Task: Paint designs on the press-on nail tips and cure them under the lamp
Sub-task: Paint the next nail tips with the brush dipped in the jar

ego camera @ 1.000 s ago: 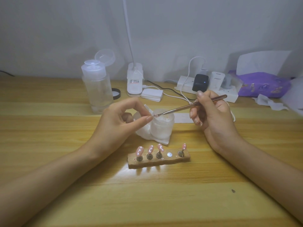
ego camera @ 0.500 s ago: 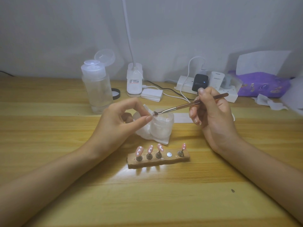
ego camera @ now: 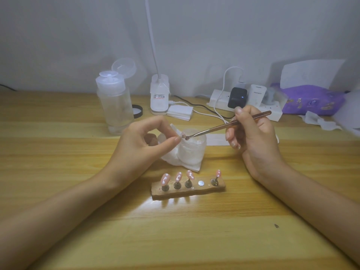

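Barely anything has moved in the past second. The thin metal tool (ego camera: pixel 224 126) has dipped its working end a shade lower, and both hands keep the stance they had. The left hand (ego camera: pixel 136 145) pinches a loose nail tip (ego camera: pixel 182 135) between thumb and forefinger, holding it over the rim of a white jar (ego camera: pixel 192 151) that stands on a crumpled wipe (ego camera: pixel 175 162). The right hand (ego camera: pixel 253 137) grips the tool like a pen, its end touching the pinched piece. Such steadiness suggests fine detail work is under way on this one tip, with its curing yet to come.

In front of the jar, a wooden holder block (ego camera: pixel 187 190) carries four pink nail tips (ego camera: pixel 178 176) on small stands, all glossy. One round mount (ego camera: pixel 201 183), between the third and fourth, stands bare and is likely the place for the tip in hand.

Much is hard to read. The pinched piece is tiny and pale against the jar, so neither its design nor whether the tool ends in a brush or a point can be told. A white lamp base (ego camera: pixel 159 96) sits at the back of the wooden table (ego camera: pixel 58 152), but its neck runs out of the top of the frame and its head is unseen. A clear pump bottle (ego camera: pixel 115 106), a power strip (ego camera: pixel 220 100) and a purple pack (ego camera: pixel 311 99) line the wall.
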Action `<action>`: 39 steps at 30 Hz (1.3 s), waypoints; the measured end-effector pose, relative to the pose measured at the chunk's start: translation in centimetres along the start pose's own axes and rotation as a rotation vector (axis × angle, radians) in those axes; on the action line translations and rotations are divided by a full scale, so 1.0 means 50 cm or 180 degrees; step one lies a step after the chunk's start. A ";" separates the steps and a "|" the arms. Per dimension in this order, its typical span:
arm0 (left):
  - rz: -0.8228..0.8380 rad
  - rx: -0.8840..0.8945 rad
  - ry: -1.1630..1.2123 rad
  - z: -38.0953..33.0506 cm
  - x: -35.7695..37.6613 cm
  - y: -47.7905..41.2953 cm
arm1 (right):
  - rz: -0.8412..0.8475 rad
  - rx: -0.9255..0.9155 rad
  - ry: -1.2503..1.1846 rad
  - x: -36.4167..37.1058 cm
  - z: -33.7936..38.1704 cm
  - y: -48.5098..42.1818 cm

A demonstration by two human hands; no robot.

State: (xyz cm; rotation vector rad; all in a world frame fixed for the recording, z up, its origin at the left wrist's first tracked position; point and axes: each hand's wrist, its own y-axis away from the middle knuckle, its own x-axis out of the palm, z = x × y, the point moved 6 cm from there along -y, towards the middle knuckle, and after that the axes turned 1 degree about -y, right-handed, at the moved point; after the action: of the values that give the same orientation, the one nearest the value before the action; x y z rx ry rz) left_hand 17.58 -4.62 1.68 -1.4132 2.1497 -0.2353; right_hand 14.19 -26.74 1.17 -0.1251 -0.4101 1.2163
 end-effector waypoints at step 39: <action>-0.0019 -0.0076 0.0224 0.000 0.000 -0.002 | 0.0081 -0.0475 0.0491 -0.007 0.066 -0.017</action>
State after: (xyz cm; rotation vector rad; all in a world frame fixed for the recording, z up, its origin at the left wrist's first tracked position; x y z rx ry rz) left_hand 17.67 -4.65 1.71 -1.4447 2.2120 -0.2662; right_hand 13.60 -27.79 4.38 -0.3511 -0.3650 1.1915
